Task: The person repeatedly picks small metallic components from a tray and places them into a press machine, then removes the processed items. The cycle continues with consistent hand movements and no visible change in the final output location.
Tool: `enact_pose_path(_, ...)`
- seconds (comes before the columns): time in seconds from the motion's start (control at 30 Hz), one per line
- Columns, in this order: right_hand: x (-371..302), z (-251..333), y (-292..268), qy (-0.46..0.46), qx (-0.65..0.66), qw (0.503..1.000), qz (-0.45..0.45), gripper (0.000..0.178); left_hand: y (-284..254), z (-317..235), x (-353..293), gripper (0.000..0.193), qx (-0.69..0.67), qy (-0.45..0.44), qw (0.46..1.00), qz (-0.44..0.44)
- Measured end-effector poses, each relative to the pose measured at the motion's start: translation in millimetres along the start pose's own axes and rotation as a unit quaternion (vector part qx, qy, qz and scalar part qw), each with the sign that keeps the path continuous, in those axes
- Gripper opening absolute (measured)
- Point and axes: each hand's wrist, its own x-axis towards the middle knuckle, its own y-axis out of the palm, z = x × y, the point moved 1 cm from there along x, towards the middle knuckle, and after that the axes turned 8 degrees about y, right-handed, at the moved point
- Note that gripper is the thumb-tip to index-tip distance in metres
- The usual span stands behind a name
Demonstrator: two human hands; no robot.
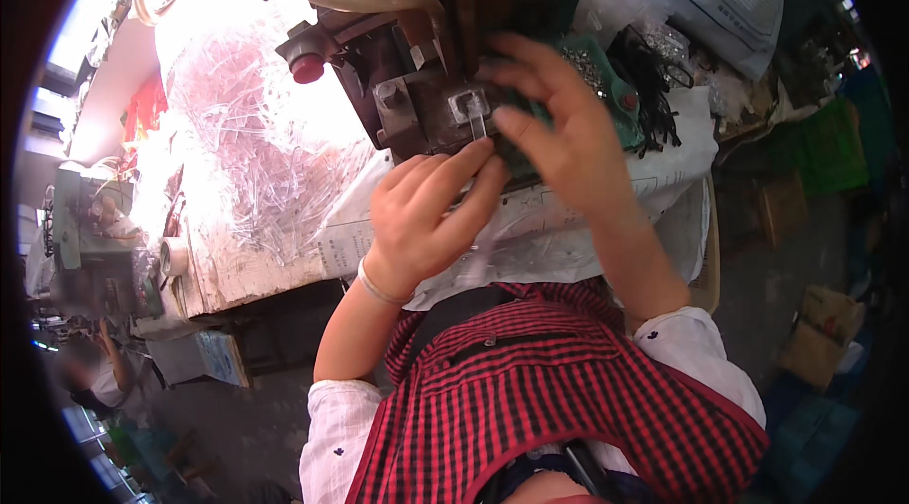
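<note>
- My left hand [426, 215] pinches the near end of a narrow, clear, plastic-looking strip [477, 128] between thumb and forefinger.
- That strip lies in from the near edge of the pale, worn desk [237, 283], its far end at a small, light-grey, squarish metal fixture [467, 106] on the dark metal machine [417, 114]; I cannot tell whether it is seated or just resting there.
- My right hand [559, 130] is beside the fixture, thumb and fingers spread wide; they blur, and I see nothing held in them.
- I judge the strip to be very light, fairly stiff along its length yet springy if bent.
- Its smooth faces would likely be slick, and a hard squeeze or twist might crack or scratch it.
- I'd take it by the near end, by the side edges, with a light fingertip pinch, keeping fingertips off the fixture.
- Toward the desk's left edge, a tangled heap of clear, thin plastic-like strips [260, 163] looks apt to snag.
</note>
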Motion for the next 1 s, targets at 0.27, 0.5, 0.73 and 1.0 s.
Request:
enact_pose_path(0.27,-16.1,-93.1,-112.1,0.129,-0.289,0.925,-0.212,0.031,22.6,11.9,-6.3,0.019,0.014,0.017,1.000,-0.013)
enact_pose_path(0.5,-22.3,-96.6,-85.2,0.022,-0.587,0.787,-0.191,0.016,13.5,0.2,-10.6,0.026,0.001,-0.067,0.998,0.020)
enact_pose_path(0.73,-28.2,-97.9,-82.5,0.046,-0.497,0.834,-0.233,0.010,-37.6,-9.9,-78.7,0.026,0.181,-0.189,0.964,-0.046)
enact_pose_path(1.0,-6.9,-107.0,-73.7,-0.018,-0.355,0.902,-0.245,0.015,-74.0,120.4,-176.4,0.016,0.351,-0.348,0.853,0.168)
